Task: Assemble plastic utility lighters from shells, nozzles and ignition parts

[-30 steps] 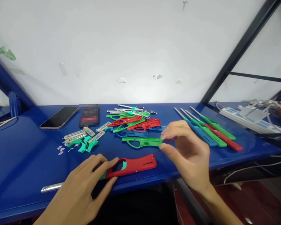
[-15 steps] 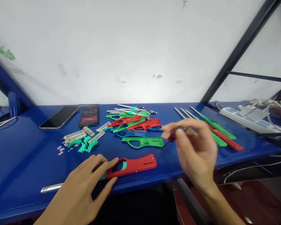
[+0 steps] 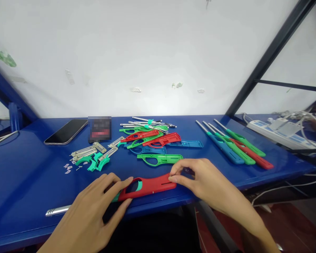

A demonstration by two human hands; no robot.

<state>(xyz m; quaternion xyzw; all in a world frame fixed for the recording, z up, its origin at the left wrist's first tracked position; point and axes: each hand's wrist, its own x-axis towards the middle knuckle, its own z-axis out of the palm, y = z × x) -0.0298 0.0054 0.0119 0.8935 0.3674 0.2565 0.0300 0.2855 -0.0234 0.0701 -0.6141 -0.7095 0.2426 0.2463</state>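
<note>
A red long-nosed gas lighter (image 3: 150,187) lies flat along the table's front edge, its metal tube pointing left and a teal trigger showing in the loop. My left hand (image 3: 94,203) is closed around the lighter's neck, thumb on the near side and fingers on the far side. At the handle's right end, the thumb and forefinger of my right hand (image 3: 200,179) are pinched together, touching the red casing. A dark bit of the screwdriver (image 3: 189,170) shows tucked inside that hand; its tip is hidden. Anything tiny between the fingertips cannot be made out.
Behind lie green, red and blue casing halves (image 3: 162,140) with metal tubes (image 3: 147,123). Clear fuel tanks (image 3: 84,153), teal triggers (image 3: 96,162) and small parts (image 3: 67,168) sit left, near a phone (image 3: 67,131). Several closed lighters (image 3: 231,144) and a power strip (image 3: 281,133) are right.
My right hand has come down and left onto the lighter's right end, the screwdriver shifting into the palm. My left hand and the lighter have stayed in place.
</note>
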